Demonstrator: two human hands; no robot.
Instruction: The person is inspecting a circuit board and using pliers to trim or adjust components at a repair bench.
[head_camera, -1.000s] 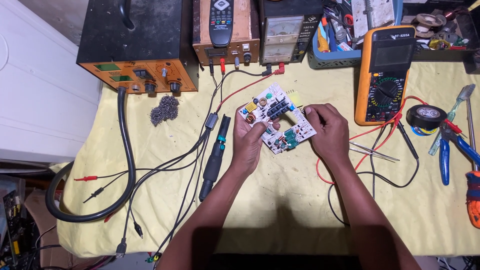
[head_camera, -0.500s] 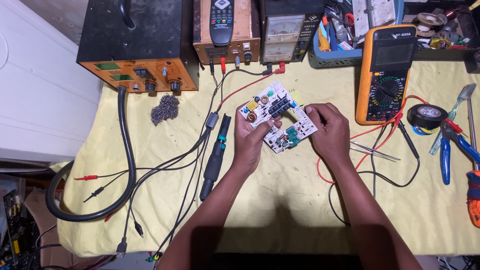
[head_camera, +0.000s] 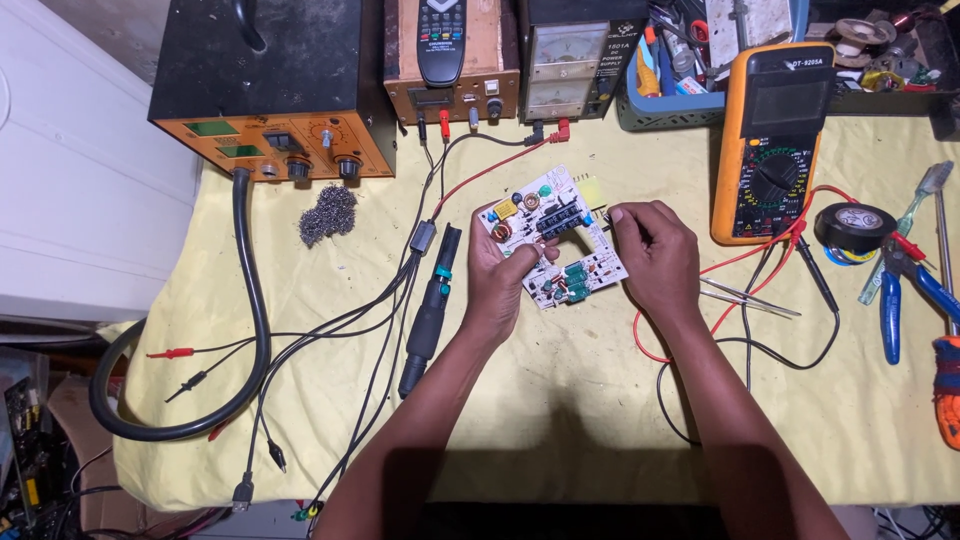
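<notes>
Two bare hands hold a white rectangular circuit board (head_camera: 555, 238) studded with small coloured components, raised just above the yellow cloth-covered table (head_camera: 560, 400). The left hand (head_camera: 500, 275) closes its grip on the board's left edge, thumb across the component face. The right hand (head_camera: 655, 255) pinches the right edge between fingertips. Compared with the view a second earlier, the board keeps nearly the same tilt and place between the hands, so the hold reads as steady inspection rather than repositioning. A black soldering handpiece (head_camera: 430, 310) lies just left of the left wrist. An orange-cased digital multimeter (head_camera: 768, 140) stands to the right, its red and black leads (head_camera: 740, 300) trailing near the right forearm.
</notes>
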